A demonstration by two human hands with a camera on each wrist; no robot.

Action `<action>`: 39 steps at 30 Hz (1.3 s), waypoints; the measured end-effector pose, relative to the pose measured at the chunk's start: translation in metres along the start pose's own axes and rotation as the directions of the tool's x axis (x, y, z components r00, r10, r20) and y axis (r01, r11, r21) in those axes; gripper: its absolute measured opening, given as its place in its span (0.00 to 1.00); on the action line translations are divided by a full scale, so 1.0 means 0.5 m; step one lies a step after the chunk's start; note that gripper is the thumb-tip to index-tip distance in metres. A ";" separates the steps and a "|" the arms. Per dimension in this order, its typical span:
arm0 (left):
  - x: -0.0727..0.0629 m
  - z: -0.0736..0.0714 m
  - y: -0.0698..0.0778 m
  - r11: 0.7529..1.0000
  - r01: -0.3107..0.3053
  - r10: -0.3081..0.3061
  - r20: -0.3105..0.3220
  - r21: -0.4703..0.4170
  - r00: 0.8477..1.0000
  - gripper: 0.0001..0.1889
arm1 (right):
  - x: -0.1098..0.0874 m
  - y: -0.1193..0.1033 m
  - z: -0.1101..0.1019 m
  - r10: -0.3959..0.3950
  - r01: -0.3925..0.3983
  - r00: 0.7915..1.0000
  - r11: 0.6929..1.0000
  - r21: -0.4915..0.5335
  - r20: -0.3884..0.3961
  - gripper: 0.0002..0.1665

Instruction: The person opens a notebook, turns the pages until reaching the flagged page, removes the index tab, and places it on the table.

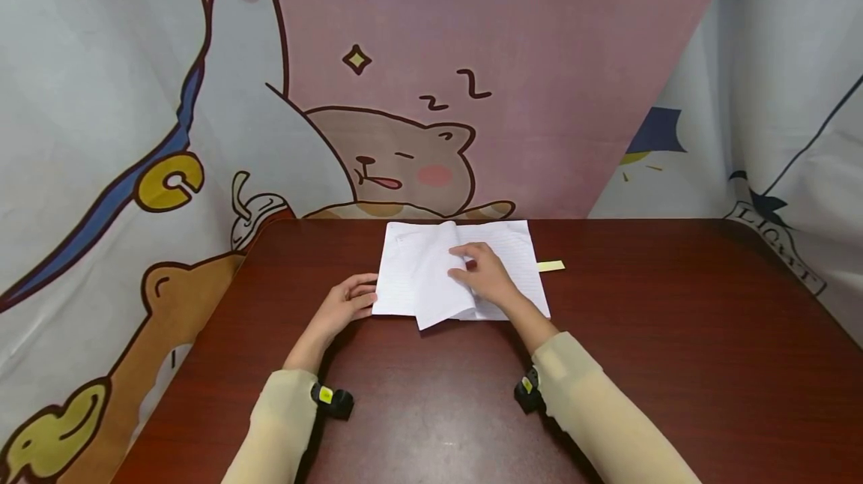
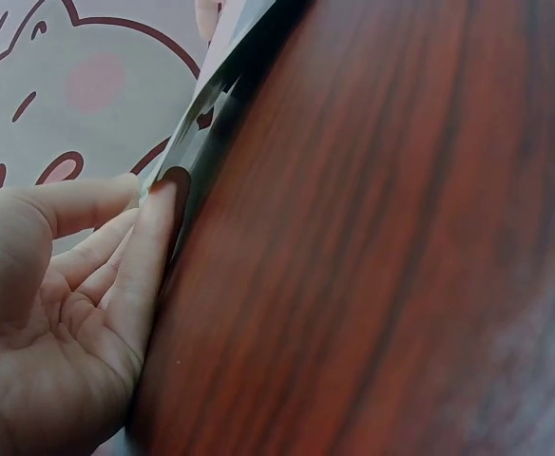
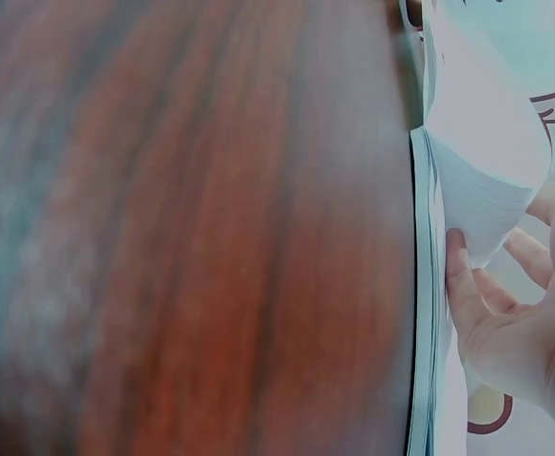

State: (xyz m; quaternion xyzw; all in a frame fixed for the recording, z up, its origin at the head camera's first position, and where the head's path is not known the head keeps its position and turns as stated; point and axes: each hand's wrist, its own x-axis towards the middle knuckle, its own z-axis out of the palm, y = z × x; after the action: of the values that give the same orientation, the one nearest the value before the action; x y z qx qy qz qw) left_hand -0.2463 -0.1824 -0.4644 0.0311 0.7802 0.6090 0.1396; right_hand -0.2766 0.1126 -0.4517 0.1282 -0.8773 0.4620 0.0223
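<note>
Right grip [image 1: 488, 273] is loosely spread over the notebook [image 1: 418, 267], thumb and forefinger plainly parted, their tips at a curling leaf [image 1: 438, 293] and pointing to the left of the frame. Left grip [image 1: 344, 304] has its fingers fairly straight and separated, touching the notebook's left edge rather than clenching it. The notebook lies open on the bench [image 1: 431, 401], just below and right of the middle of the head view, its top edge close to the bench's far edge. Its long axis runs from left to right across the frame; the fold runs up and down, and the lower edges of the pages face the bottom of the frame. The pages are white with faint ruled lines. Between the two spread sides the leaf bulges up and bends leftward, its lower corner jutting past the lower edge. A pale yellow strip [image 1: 551, 266] sticks out from the right edge, pointing right. In the right wrist view, the stacked page edges [image 3: 428, 313] make a thin band right of centre. Red-brown grain covers the bench.
</note>
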 end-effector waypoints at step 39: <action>0.002 -0.001 -0.002 1.000 -0.008 0.008 0.000 0.004 1.000 0.24 | -0.001 -0.001 0.003 0.014 0.000 0.993 0.993 -0.117 0.119 0.23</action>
State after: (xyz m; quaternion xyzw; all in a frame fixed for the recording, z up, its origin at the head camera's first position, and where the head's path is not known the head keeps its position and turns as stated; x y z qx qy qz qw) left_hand -0.2471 -0.1831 -0.4655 0.0346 0.7812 0.6081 0.1370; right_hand -0.2761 0.1112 -0.4522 0.1510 -0.9031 0.4013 -0.0246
